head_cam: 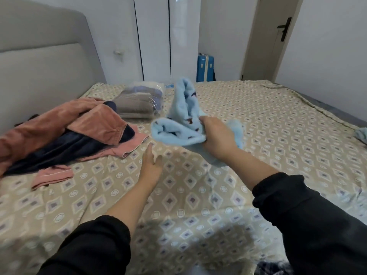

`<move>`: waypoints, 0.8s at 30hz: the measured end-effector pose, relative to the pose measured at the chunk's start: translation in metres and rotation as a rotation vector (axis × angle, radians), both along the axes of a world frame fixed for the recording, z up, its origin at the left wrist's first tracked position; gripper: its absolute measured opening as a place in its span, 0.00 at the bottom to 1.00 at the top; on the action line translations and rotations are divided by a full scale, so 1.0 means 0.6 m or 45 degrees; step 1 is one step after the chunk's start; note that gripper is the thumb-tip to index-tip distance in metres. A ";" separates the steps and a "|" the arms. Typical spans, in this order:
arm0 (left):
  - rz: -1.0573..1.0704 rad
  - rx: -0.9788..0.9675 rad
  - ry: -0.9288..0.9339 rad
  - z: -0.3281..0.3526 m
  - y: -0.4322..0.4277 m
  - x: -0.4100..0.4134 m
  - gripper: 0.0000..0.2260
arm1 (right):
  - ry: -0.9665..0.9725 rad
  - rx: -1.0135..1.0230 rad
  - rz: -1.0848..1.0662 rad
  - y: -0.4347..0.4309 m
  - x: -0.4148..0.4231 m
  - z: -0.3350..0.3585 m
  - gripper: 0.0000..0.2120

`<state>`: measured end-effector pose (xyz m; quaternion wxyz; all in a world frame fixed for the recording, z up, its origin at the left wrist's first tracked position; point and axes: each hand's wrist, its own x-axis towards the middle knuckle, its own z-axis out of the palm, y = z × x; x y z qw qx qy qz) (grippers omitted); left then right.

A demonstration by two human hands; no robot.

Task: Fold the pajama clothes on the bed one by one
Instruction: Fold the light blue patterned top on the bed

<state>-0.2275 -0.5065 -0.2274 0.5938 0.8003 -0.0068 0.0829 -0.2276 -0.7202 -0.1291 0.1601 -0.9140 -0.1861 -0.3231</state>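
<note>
Most of the frame is filled by a bed (278,135), which is covered by a beige sheet printed with diamonds and circles. A grey padded headboard (43,62) is seen at the upper left, white wardrobe doors (168,36) at the upper middle, and a closed door (278,46) with a dark handle at the upper right. A loose pile (65,133) of rust, pink and navy clothes is spread over the left of the bed. Just beyond it, at the middle of the frame, a clear bag (141,104) of folded grey items is laid. A light blue pajama (178,132) with small dark prints is held up above the sheet at the centre, bunched, with one end raised. A blue suitcase (205,67) is stood behind the bed. The pajama is gripped by the right hand (216,135), whose fingers are curled into the cloth. The left hand (152,165) is held below it at the centre left, with fingers straight and nothing held. A small blue cloth (361,134) is seen at the right edge.
</note>
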 end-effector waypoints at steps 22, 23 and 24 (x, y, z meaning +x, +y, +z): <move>-0.012 -0.516 0.736 -0.024 0.009 -0.039 0.11 | 1.011 1.105 -0.711 -0.077 -0.103 -0.171 0.28; -0.075 -0.565 0.763 -0.020 0.011 -0.042 0.06 | 1.064 1.192 -0.638 -0.085 -0.101 -0.168 0.23; -0.129 -0.624 0.787 -0.016 0.014 -0.044 0.07 | 1.058 1.252 -0.569 -0.093 -0.101 -0.163 0.18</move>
